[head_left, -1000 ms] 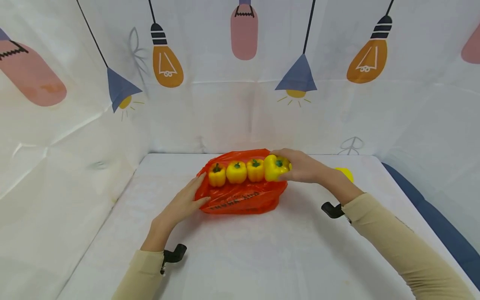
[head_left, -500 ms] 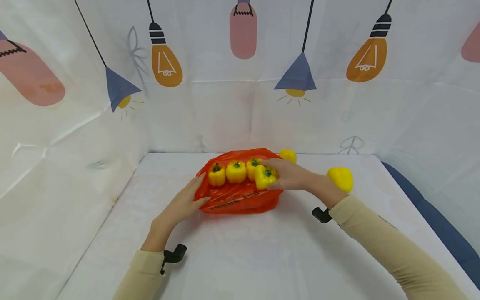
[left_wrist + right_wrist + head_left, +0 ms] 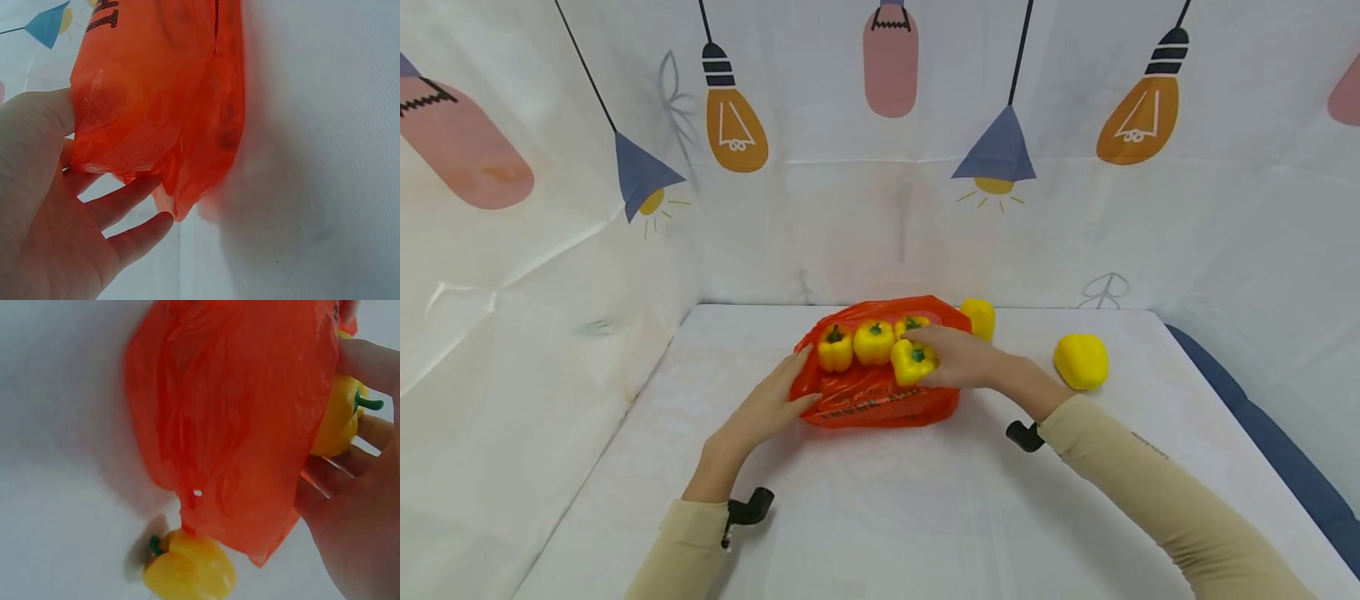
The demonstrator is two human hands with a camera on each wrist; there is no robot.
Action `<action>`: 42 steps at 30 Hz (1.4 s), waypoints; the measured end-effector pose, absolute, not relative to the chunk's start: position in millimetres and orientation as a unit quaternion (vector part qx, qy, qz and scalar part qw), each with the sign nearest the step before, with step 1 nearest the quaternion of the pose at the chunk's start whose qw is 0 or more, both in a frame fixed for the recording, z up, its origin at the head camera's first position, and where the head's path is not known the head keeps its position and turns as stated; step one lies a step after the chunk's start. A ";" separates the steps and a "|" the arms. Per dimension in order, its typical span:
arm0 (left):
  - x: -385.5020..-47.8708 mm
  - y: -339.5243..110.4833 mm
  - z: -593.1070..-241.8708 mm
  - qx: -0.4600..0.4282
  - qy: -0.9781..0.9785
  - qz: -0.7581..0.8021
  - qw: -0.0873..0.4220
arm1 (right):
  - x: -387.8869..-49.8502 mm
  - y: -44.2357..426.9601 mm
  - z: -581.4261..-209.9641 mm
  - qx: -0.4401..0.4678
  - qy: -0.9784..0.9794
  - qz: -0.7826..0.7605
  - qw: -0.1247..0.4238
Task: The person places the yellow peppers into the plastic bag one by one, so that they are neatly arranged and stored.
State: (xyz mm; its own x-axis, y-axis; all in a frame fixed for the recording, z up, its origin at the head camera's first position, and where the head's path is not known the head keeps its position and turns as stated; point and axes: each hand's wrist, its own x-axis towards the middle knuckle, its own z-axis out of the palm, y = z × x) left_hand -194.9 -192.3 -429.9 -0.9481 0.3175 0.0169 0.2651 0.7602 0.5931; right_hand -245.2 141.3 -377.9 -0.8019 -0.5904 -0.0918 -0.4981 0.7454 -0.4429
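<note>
A red-orange plastic bag (image 3: 865, 408) with dark print lies on its side, its mouth spread upward. Three yellow bell peppers, the leftmost (image 3: 835, 350) tinged orange, sit in a row in the mouth. My left hand (image 3: 767, 400) holds the bag's left end, thumb and fingers spread around it; in the left wrist view the fingers (image 3: 128, 197) bend against the film. My right hand (image 3: 962, 357) grips another yellow bell pepper (image 3: 913, 362) over the bag's right front part. In the right wrist view a pepper (image 3: 337, 419) with a green stem shows between the bag's edge and that hand.
One more yellow bell pepper (image 3: 979, 318) lies just behind the bag's right end. Another (image 3: 1081, 362) stands farther right on the white table (image 3: 925, 517), beyond my right forearm. A white cloth wall with printed lamps rises behind the table.
My right hand has carried its bell pepper leftward and slightly nearer, from the bag's right edge to over its front right part. The left hand has stayed on the bag.
</note>
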 end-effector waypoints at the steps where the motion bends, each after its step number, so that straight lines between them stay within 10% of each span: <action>1: -194.8 -192.1 -429.4 0.156 0.937 0.310 0.042 | -245.0 139.0 -378.1 -0.295 0.926 -0.204 0.115; 42: -192.2 -195.6 -422.5 0.150 0.928 0.334 0.069 | -242.0 69.8 -400.8 -0.323 0.912 -0.238 0.084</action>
